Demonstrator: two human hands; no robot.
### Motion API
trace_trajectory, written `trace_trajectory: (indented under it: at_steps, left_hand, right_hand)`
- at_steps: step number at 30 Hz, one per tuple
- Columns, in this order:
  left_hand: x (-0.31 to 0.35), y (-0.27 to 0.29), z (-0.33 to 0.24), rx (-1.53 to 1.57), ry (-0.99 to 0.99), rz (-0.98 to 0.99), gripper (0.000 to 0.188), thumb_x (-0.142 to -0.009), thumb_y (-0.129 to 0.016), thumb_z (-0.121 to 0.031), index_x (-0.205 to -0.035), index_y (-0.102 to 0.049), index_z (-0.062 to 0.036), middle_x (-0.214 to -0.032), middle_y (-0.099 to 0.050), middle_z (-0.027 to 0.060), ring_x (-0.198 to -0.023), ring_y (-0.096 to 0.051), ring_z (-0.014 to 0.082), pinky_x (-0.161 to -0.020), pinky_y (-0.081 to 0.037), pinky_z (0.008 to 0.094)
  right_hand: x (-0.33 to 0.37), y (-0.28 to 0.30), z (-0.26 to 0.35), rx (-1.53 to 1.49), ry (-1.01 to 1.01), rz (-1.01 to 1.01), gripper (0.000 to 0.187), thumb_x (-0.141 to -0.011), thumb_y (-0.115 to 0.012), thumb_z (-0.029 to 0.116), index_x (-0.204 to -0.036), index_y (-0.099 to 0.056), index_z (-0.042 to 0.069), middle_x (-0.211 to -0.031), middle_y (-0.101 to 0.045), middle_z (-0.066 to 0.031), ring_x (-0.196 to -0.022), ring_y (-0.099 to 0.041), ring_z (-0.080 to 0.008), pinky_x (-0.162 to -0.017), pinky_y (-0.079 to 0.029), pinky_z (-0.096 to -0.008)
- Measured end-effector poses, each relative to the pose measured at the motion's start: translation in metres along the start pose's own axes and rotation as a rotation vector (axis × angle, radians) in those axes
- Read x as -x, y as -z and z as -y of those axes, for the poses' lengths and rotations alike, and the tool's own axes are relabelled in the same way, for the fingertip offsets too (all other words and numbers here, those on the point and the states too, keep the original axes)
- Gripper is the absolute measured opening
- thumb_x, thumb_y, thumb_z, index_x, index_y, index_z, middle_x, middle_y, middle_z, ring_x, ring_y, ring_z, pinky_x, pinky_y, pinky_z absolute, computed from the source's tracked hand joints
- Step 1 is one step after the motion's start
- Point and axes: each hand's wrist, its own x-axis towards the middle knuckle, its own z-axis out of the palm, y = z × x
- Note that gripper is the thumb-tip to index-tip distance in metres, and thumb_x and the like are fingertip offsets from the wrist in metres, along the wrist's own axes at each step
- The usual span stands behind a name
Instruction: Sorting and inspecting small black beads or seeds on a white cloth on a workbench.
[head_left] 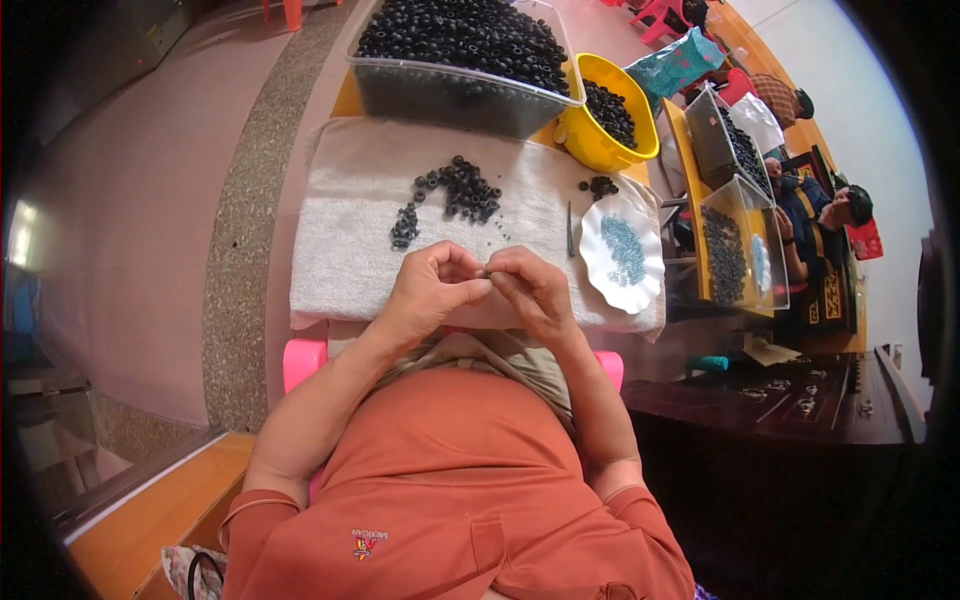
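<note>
Above the near part of a white towel [350, 270], my left hand [430, 288] and my right hand [535, 292] meet fingertip to fingertip. Both are closed in a pinch on a small dark piece [484, 273], mostly hidden by the fingers. Beyond them lies a loose heap of black ring-shaped parts [468, 192], with a smaller cluster of dark, shiny rings [404, 228] to its left. Right of my right hand are a thin dark stick-like tool [571, 230] and a white scalloped plate [600, 287] bearing many tiny pale-blue pieces [626, 250].
A clear bin [450, 72] full of black rings stands at the towel's far edge, beside a yellow bucket [590, 145] of similar parts. A few black parts [602, 186] lie above the plate. At right, another person [805, 215] sits by more clear bins [755, 240].
</note>
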Motion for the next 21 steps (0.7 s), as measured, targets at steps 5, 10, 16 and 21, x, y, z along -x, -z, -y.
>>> trace_trajectory:
  at_steps: [5,10,16,21]
  left_hand:
    - [0.000,0.001,-0.001,0.004,0.010,0.006,0.018,-0.084,-0.072,-0.002,-0.096,-0.059,-0.0016,-0.088,-0.066,0.0046,-0.078,-0.064,0.0102,-0.072,-0.054,0.0237]
    - [0.001,0.000,0.000,0.064,0.010,0.016,0.016,-0.085,-0.071,-0.003,-0.096,-0.059,-0.0012,-0.092,-0.067,0.0059,-0.080,-0.064,0.0101,-0.074,-0.054,0.0241]
    - [0.003,-0.004,-0.001,0.108,0.043,-0.009,0.014,-0.086,-0.070,-0.002,-0.095,-0.059,-0.0016,-0.091,-0.067,0.0061,-0.083,-0.064,0.0102,-0.076,-0.055,0.0243]
    - [0.003,-0.007,0.002,0.122,0.014,-0.062,0.012,-0.086,-0.068,-0.001,-0.092,-0.058,-0.0027,-0.092,-0.067,0.0062,-0.083,-0.065,0.0110,-0.076,-0.055,0.0244]
  right_hand:
    - [0.004,0.000,0.002,-0.162,-0.019,0.010,0.022,-0.085,-0.065,-0.006,-0.106,-0.062,-0.003,-0.105,-0.060,-0.0112,-0.092,-0.060,-0.0160,-0.080,-0.048,-0.0247]
    - [0.004,-0.005,0.002,-0.022,0.061,-0.020,0.032,-0.077,-0.074,-0.006,-0.107,-0.062,-0.003,-0.106,-0.059,-0.0116,-0.091,-0.060,-0.0154,-0.080,-0.051,-0.0251]
    - [0.001,-0.011,0.003,0.142,0.132,-0.126,0.030,-0.072,-0.080,-0.001,-0.098,-0.065,0.001,-0.096,-0.063,-0.0096,-0.077,-0.063,-0.0153,-0.068,-0.053,-0.0263]
    - [0.000,-0.012,0.001,0.128,0.141,-0.123,0.030,-0.071,-0.080,-0.001,-0.098,-0.065,0.001,-0.095,-0.063,-0.0096,-0.078,-0.064,-0.0156,-0.067,-0.053,-0.0267]
